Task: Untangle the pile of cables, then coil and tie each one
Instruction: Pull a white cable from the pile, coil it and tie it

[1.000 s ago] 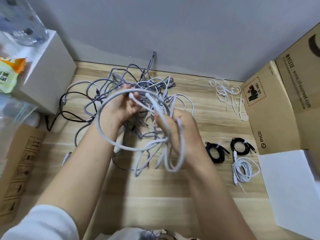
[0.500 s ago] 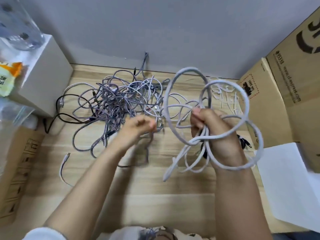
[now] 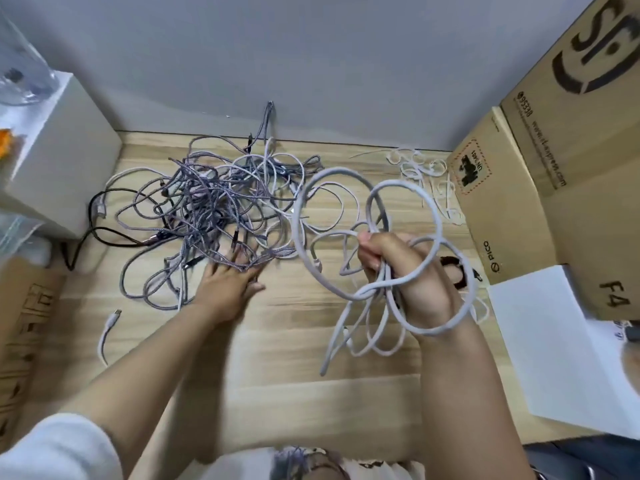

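Note:
A tangled pile of grey, purple and white cables (image 3: 211, 202) lies on the wooden table (image 3: 277, 341) at the back left. My right hand (image 3: 408, 275) grips a thick white cable (image 3: 301, 237) in several loose loops, lifted above the table to the right of the pile; one loop hangs round my wrist and an end dangles down. My left hand (image 3: 228, 282) reaches flat toward the pile's near edge, fingers stretched and blurred, touching the strands there.
White ties (image 3: 426, 171) lie at the back right. A black coiled cable (image 3: 457, 271) shows behind my right wrist. Cardboard boxes (image 3: 540, 188) and a white sheet (image 3: 554, 341) stand at the right, a white box (image 3: 59, 157) at the left. A loose white cable end (image 3: 109, 327) lies near left.
My right hand has kept the white cable lifted at the right. My left hand has opened and moved forward onto the near edge of the pile.

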